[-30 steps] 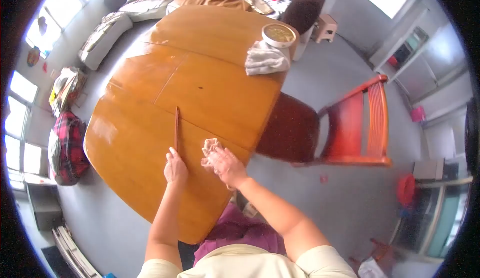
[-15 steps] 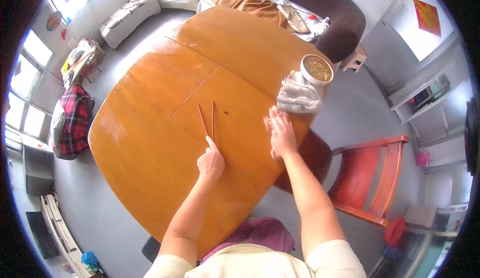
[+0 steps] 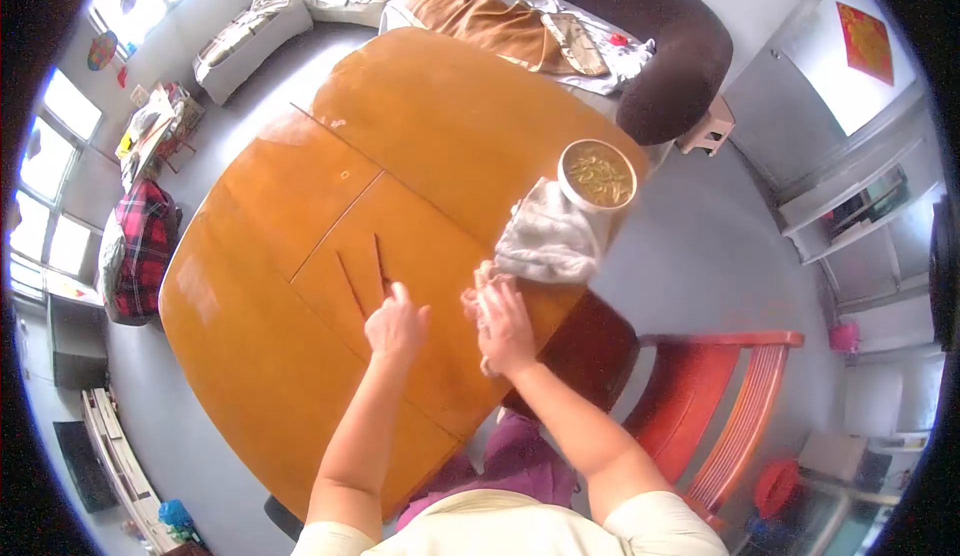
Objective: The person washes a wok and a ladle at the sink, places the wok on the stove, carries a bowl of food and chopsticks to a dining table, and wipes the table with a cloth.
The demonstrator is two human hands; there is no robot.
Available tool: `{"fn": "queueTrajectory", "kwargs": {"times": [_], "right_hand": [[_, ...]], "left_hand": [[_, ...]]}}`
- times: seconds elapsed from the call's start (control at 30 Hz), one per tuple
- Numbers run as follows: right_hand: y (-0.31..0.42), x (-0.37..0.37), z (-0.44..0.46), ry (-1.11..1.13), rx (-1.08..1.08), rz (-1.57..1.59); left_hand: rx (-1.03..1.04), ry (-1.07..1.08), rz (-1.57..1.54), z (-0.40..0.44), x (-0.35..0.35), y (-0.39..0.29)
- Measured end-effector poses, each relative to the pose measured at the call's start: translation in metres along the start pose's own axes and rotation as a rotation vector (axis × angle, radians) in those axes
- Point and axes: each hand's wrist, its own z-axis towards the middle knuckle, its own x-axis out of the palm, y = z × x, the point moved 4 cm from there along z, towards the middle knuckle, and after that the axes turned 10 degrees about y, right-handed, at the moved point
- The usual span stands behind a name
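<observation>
My left hand (image 3: 396, 324) is over the wooden table (image 3: 250, 206), index finger stretched forward and thumb apart, holding nothing. Its index fingertip is at the near end of one thin brown stick (image 3: 379, 264). A second stick (image 3: 350, 282) lies to the left, at an angle to the first. My right hand (image 3: 507, 329) presses a crumpled pinkish cloth (image 3: 483, 288) on the table, its fingers over it. Just beyond that cloth lies a folded whitish cloth (image 3: 550, 236), beside a white bowl (image 3: 598, 174) of greenish-yellow food in liquid.
A red wooden chair (image 3: 690, 406) stands to the right of the table. Beyond the far edge is a sofa with cushions and covers (image 3: 470, 21). A plaid-covered object (image 3: 148, 251) stands at the left. A light stool (image 3: 710, 128) is behind the bowl.
The two sticks, side by side at my left hand a second ago, now lie spread apart. My left hand has loosened from them. My right hand and its cloth have moved near the folded cloth.
</observation>
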Motion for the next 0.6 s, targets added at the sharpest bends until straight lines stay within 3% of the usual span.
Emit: {"fn": "queueTrajectory", "kwargs": {"times": [0.17,0.23,0.27,0.37,0.47,0.5,0.6], "right_hand": [[-0.006,-0.007,0.005,0.189,-0.125,-0.107],[-0.016,-0.008,0.0,0.235,-0.169,0.242],[-0.017,-0.015,0.002,0.124,-0.254,0.294],[-0.026,-0.052,0.003,0.141,-0.306,0.265],[-0.069,-0.039,0.008,0.407,-0.26,0.117],[-0.078,-0.047,0.008,0.376,-0.278,0.087],[-0.092,-0.081,0.019,0.206,-0.385,0.002]], "left_hand": [[0.652,-0.197,-0.233,0.025,-0.025,-0.146],[0.705,-0.201,-0.177,0.04,-0.011,-0.188],[0.675,-0.201,-0.139,0.052,0.001,-0.197],[0.618,-0.165,-0.11,0.077,0.014,-0.201],[0.676,-0.068,-0.135,0.076,-0.004,-0.184],[0.651,-0.06,-0.1,0.073,-0.012,-0.172],[0.647,-0.299,-0.109,0.066,-0.025,-0.121]]}}
